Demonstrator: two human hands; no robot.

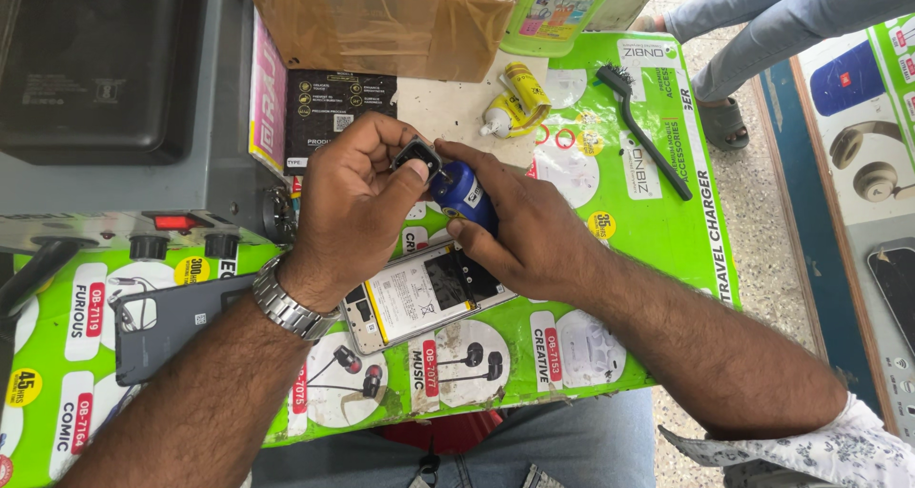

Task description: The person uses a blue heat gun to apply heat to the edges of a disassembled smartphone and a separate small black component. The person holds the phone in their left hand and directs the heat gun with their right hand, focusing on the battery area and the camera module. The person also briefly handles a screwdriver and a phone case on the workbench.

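The left hand (355, 197) pinches a small dark square part (416, 154) between thumb and fingertips, held just above the table. The right hand (534, 229) is clenched round a blue-handled tool (464, 195) whose tip meets that part (the exact contact point is hidden by the thumb). Directly beneath both hands lies an opened phone (419, 293), back off, battery showing. Its grey back cover (167, 321) rests to the left, near the wristwatch (283, 305). Further off on the green printed table cover (667, 212) lie a yellow glue tube (515, 102) and a black brush (640, 131).
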